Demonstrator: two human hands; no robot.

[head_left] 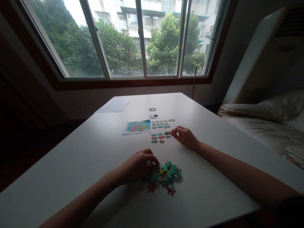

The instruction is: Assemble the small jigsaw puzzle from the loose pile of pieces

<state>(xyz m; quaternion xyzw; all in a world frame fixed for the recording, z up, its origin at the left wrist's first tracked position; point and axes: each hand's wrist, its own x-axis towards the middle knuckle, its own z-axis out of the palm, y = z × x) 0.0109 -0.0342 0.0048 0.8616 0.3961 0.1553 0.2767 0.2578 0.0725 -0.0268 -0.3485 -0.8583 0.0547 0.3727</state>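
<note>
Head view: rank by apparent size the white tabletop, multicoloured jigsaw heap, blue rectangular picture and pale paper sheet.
1. White tabletop
2. Multicoloured jigsaw heap
3. Blue rectangular picture and pale paper sheet: too alike to rank.

Surfaces: smooth table [99,148], soft sheen toward window [139,47].
Sheet [112,106]: thin paper, matt. Picture [137,127]: printed paper, faintly glossy. Pieces [167,174]: smooth printed faces; core, card or wood, cannot be told. Discs [152,116]: smooth-looking, material unclear. Panes [161,47]: clear glass, smooth. Sashes [140,38]: metal-looking, smooth. Trim [133,83]: wood-looking, low sheen. Upholstery [261,125]: leather-like, creased, dull gloss. Curtain [28,91]: cloth-like, matt, in folds. Cabinet [258,57]: smooth hard casing, plastic or painted metal, cannot tell which. Stick [194,83]: wood-looking, finish unclear.
</note>
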